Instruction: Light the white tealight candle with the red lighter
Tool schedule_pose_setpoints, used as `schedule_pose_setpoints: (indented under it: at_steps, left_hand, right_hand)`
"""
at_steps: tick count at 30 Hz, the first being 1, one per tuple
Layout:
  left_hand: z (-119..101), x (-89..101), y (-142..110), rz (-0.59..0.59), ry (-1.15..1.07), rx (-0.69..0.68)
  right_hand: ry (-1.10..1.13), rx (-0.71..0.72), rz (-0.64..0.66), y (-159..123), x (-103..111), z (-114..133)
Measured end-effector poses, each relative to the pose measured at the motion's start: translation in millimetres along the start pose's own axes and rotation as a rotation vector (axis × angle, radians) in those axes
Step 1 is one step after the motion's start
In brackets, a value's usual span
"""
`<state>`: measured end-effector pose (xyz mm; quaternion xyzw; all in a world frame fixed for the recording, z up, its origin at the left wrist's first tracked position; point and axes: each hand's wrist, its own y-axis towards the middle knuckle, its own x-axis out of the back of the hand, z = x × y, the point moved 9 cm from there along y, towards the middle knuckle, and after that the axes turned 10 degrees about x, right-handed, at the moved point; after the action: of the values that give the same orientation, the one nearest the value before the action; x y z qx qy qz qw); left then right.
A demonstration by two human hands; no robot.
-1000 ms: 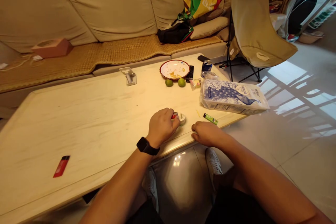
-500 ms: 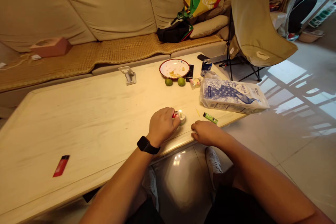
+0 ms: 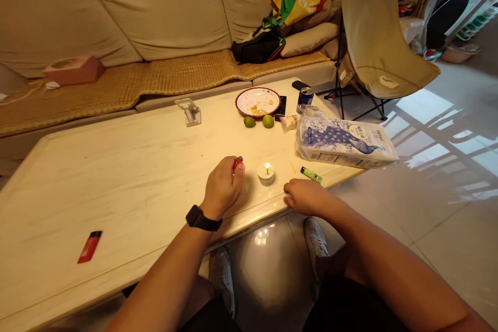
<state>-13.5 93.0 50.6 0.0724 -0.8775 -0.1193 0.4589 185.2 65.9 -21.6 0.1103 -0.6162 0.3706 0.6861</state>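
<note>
My left hand [image 3: 223,187], with a black watch on the wrist, is closed around a red lighter [image 3: 237,162]. The lighter's metal top shows above the thumb, and the fingers hide most of its body. A short white candle [image 3: 266,174] stands on the table to the right of this hand, apart from it, with a small flame on its wick. My right hand [image 3: 305,196] rests at the table's near edge, loosely curled, thumb and forefinger apart, with nothing visible in it. Just beyond it lie a green lighter [image 3: 311,174] and a thin yellow stick [image 3: 292,166].
Another red lighter [image 3: 90,247] lies at the left of the table [image 3: 128,176]. Farther back are a plate with food scraps [image 3: 249,95], two green limes [image 3: 268,121], a can [image 3: 305,98], a tissue pack [image 3: 346,140] and a white stand [image 3: 189,112]. A sofa [image 3: 163,15] and folding chair [image 3: 373,36] stand behind.
My left hand has moved left, away from the candle, with the red lighter still in it. The whole candle now shows, its flame burning. My right hand has stayed in place.
</note>
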Motion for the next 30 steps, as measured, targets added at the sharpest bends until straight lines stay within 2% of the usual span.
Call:
schedule_pose_setpoints:
  at_steps: [5,14,22,30]
  left_hand:
    - [14,6.6,0,-0.012,0.035,0.055]
    - [20,8.6,-1,0.002,0.065,0.078]
    - [19,6.0,-1,0.018,0.078,0.057]
    - [7,3.0,-2,0.016,0.111,0.008]
  right_hand:
    - [0.005,-0.007,0.020,0,-1,1]
    - [0.004,-0.001,0.003,2,-1,0]
    - [0.011,-0.001,0.018,2,0,1]
    - [0.003,0.007,0.016,1,3,6]
